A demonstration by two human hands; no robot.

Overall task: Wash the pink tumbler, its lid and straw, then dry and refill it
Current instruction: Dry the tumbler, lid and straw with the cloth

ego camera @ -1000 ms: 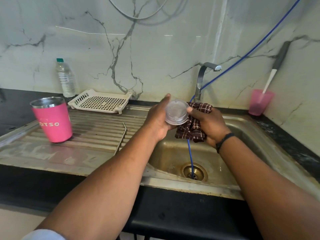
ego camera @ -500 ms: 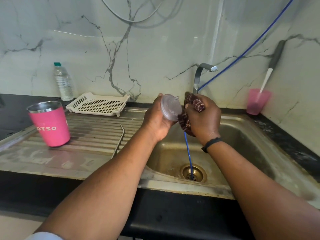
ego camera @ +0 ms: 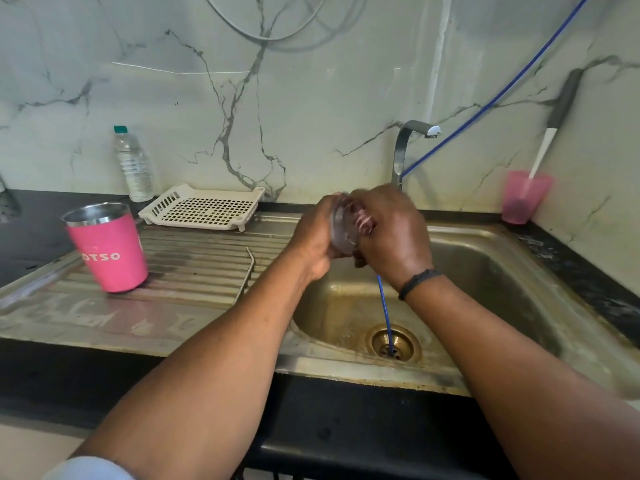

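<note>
Gripping one lid point(ego camera: 341, 233) — left hand point(ego camera: 315, 237); right hand point(ego camera: 393, 233) — one cloth point(ego camera: 363, 221).

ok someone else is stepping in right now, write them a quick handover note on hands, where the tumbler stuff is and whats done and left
Left hand: grips the clear lid over the sink.
Right hand: presses a dark checked cloth against the lid, wiping it.
Pink tumbler: upright and open on the drainboard, left of the sink.
Straw: lies on the drainboard.
Tap: no water seen running.
Done: the lid is off and being dried; whether the tumbler and straw are dry, cannot tell.
Left: finish the lid, refill the tumbler, fit lid and straw.
</note>
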